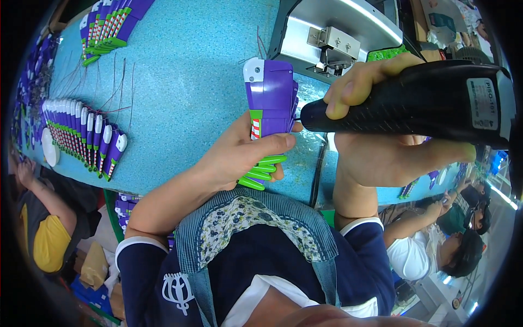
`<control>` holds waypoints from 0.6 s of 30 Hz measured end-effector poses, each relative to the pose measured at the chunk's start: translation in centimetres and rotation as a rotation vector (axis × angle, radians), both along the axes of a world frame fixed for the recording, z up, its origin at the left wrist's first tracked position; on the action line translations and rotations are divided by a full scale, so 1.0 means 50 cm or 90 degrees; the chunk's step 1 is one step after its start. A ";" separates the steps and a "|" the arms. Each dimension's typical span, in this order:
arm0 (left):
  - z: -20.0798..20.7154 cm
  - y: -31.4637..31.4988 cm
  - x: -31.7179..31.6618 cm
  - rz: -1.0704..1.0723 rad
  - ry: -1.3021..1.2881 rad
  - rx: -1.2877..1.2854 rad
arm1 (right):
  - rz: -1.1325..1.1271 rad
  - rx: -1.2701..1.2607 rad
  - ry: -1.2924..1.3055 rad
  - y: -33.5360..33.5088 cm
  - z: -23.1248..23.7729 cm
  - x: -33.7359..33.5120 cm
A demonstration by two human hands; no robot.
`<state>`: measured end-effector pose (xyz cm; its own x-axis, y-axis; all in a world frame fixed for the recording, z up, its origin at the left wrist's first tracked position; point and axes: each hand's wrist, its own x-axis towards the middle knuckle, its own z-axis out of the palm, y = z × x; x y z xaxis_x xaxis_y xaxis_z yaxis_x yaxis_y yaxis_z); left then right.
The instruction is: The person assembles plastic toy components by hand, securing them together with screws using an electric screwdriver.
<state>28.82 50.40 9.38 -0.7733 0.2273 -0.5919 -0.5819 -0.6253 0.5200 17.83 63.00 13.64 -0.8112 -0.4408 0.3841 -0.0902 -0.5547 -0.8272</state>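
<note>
My left hand [235, 151] is closed around a small fanned stack of purple plastic toy wings [277, 90] with white corners, green ends and red-and-white stripes. Its thumb presses across the front of the top wing. My right hand [376, 161] grips a black electric screwdriver [419, 101], held sideways with its nose pointing left. The thin bit ends right beside the stack's right edge; whether it touches a wing I cannot tell. Fine wires rise behind the top wing's white corner.
A metal fixture [332, 41] stands at the back of the blue tabletop [180, 71]. On the left lies a row of similar wings [87, 136] with loose wires, and another bundle [111, 27] sits at the far left. Other people [436, 245] work on both sides.
</note>
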 end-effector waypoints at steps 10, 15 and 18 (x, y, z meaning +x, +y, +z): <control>0.043 -0.091 -0.004 -0.028 -0.012 -0.067 | 0.012 0.052 0.043 0.014 0.060 -0.027; 0.139 -0.298 -0.051 0.051 0.061 -0.517 | -0.137 0.088 -0.050 0.013 0.020 0.000; 0.128 -0.511 -0.151 0.124 0.236 -0.795 | -0.220 0.152 -0.081 0.012 0.017 0.030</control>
